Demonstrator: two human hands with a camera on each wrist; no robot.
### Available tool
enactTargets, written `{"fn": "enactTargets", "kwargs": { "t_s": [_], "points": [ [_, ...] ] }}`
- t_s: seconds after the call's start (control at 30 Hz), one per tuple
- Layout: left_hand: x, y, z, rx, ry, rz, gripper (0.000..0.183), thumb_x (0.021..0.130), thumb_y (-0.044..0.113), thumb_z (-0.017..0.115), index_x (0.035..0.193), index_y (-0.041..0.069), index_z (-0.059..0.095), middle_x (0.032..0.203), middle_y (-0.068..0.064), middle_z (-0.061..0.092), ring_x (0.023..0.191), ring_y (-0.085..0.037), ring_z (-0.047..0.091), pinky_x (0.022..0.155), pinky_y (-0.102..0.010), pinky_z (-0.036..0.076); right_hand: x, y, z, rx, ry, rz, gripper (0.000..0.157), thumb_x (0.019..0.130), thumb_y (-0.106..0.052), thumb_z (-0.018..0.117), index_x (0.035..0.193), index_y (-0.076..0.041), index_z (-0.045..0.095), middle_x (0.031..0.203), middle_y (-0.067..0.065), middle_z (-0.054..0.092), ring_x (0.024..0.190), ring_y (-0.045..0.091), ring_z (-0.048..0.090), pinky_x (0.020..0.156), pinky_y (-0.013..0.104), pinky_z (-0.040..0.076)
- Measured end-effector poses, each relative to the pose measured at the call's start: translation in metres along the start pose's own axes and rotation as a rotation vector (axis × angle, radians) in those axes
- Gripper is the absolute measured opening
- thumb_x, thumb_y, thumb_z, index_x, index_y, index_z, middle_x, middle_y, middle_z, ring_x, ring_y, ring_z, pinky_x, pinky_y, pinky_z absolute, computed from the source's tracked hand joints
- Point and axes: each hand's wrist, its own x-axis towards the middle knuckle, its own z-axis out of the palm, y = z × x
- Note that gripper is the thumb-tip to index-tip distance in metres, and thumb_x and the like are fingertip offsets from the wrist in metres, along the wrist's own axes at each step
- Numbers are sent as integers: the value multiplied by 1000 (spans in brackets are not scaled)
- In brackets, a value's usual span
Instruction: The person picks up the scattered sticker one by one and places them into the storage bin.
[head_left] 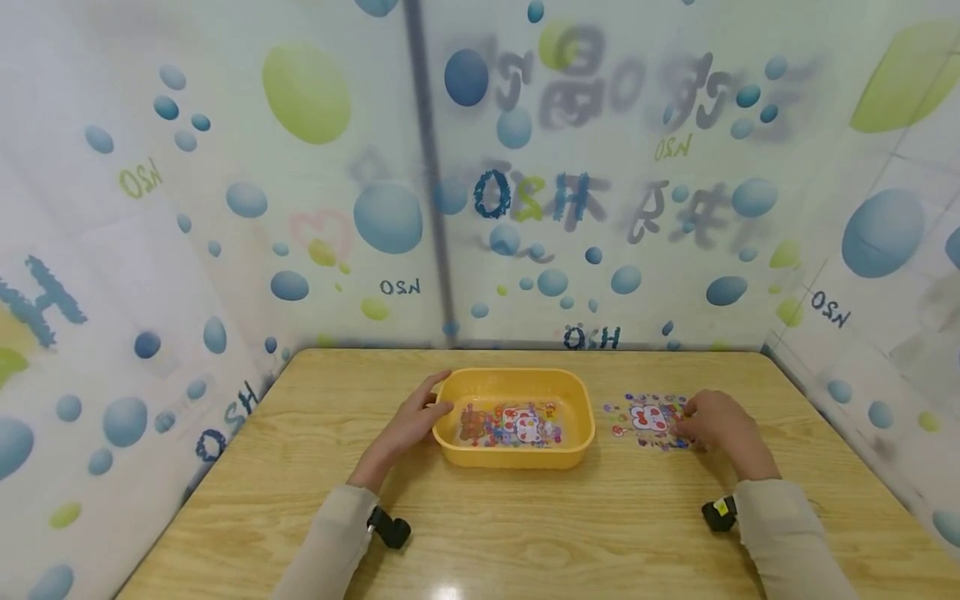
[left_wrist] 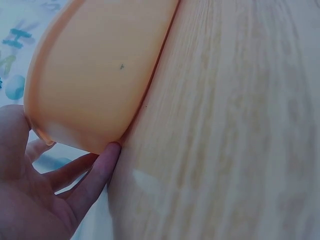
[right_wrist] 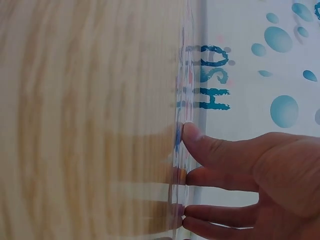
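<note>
A yellow plastic basin (head_left: 514, 457) stands on the wooden table, a clear sheet with colourful cartoon prints (head_left: 525, 425) lying on its bottom. At the basin's left end my left hand (head_left: 412, 421) holds it, the thumb at the rim and fingertips low against the outer wall, as the left wrist view shows. To the right of the basin, a second clear printed sheet (head_left: 648, 418) with a white cartoon figure lies flat. My right hand (head_left: 723, 425) rests its fingertips on that sheet's right part. In the right wrist view, thumb and fairly straight fingers (right_wrist: 220, 215) touch it, spaced apart.
The wooden table (head_left: 510, 533) reaches its back edge just behind the basin. A pale curtain (head_left: 615, 275) printed with blue and green bubbles hangs behind and at both sides. Black wrist cameras (head_left: 390, 527) sit on both wrists.
</note>
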Motion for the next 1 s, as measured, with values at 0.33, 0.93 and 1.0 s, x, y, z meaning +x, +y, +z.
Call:
{"fn": "enactTargets", "kwargs": {
  "t_s": [0.33,0.93,1.0],
  "points": [
    [-16,27,-4,1,-42,-15,58,99,20,52,152,21,28,132,-25,49,110,-39,57,71,-40,57,-2,-6,4,37,23,25,22,83,-22,71,67,-8,68,59,0,58,54,15,49,49,29,36],
    [-20,30,-5,-1,-50,19,59,98,22,54,152,20,30,130,-23,51,111,-39,56,73,-34,55,-8,-19,-2,32,60,51,19,83,-15,71,80,0,59,72,8,55,65,21,50,55,31,39],
    [-21,31,-5,-2,-49,18,59,98,23,54,152,20,30,130,-24,51,111,-39,56,72,-35,56,-10,-19,-3,47,52,64,19,83,-14,70,84,2,59,74,9,56,66,21,51,55,31,40]
  ]
}}
